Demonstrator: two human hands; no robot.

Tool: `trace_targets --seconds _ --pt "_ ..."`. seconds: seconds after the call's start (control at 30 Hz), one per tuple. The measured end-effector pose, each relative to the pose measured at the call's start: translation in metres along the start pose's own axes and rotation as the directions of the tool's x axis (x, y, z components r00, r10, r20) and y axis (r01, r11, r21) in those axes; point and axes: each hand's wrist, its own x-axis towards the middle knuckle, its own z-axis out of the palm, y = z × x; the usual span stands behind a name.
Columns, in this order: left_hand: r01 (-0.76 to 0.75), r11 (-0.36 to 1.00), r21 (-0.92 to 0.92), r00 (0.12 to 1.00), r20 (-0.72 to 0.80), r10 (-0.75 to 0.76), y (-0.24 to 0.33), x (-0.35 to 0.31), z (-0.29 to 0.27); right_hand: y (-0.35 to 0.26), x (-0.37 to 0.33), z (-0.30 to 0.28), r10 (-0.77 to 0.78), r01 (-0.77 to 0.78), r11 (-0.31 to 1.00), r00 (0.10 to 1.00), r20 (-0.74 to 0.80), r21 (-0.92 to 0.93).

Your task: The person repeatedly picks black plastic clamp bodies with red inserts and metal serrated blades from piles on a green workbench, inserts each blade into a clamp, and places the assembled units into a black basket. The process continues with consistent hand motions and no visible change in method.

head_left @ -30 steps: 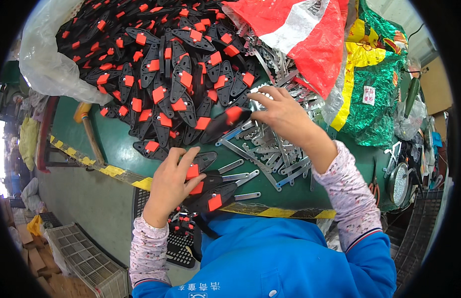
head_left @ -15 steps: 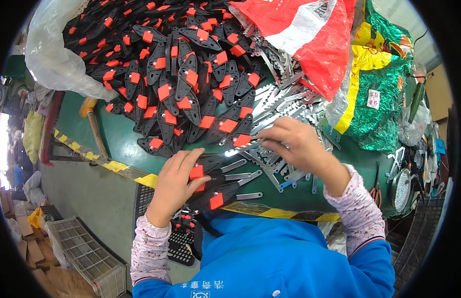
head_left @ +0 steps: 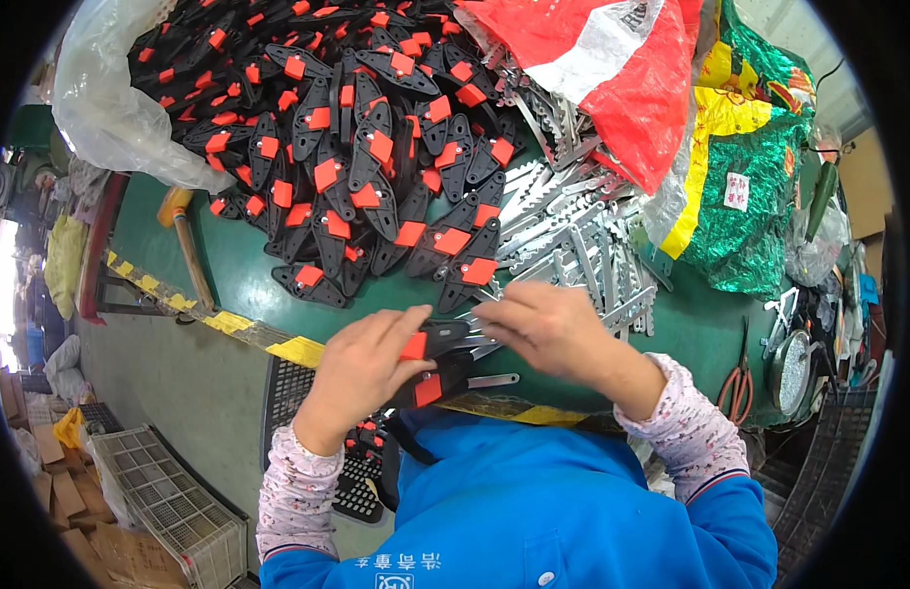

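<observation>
My left hand (head_left: 362,368) is closed on a black plastic part (head_left: 447,337) with a red tab, near the table's front edge. Fingers of my right hand (head_left: 548,329) are pinched at the right end of that part, on a thin metal strip (head_left: 477,341) mostly hidden by the fingertips. Just below lies another black part (head_left: 457,371) with a red tab, a metal strip (head_left: 494,380) sticking out of it. Beyond my hands, a large heap of black parts (head_left: 374,162) with red tabs spreads over the table. To its right is a pile of notched metal strips (head_left: 577,257).
The green table (head_left: 241,257) has yellow-black tape (head_left: 229,322) along its edge. A mallet (head_left: 187,245) lies at left, red-handled scissors (head_left: 736,388) at right. Red-white (head_left: 631,88) and green (head_left: 759,216) sacks stand behind. A plastic crate (head_left: 170,501) sits on the floor at left.
My right hand has moved left and down from the strip pile, bringing a metal strip to the black part. My left hand has shifted slightly right and lifted that part.
</observation>
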Motion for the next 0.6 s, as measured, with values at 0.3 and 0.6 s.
trace_targets --seconds 0.3,0.6 --pt "0.007 0.996 -0.09 0.997 0.08 0.0 0.022 0.004 0.023 -0.01 0.004 0.008 -0.024 -0.022 0.866 0.996 0.086 0.5" --pt "0.136 0.971 0.195 0.982 0.101 -0.158 0.018 -0.042 0.034 0.04 0.042 0.021 -0.214 0.202 0.935 0.977 -0.01 -0.293"
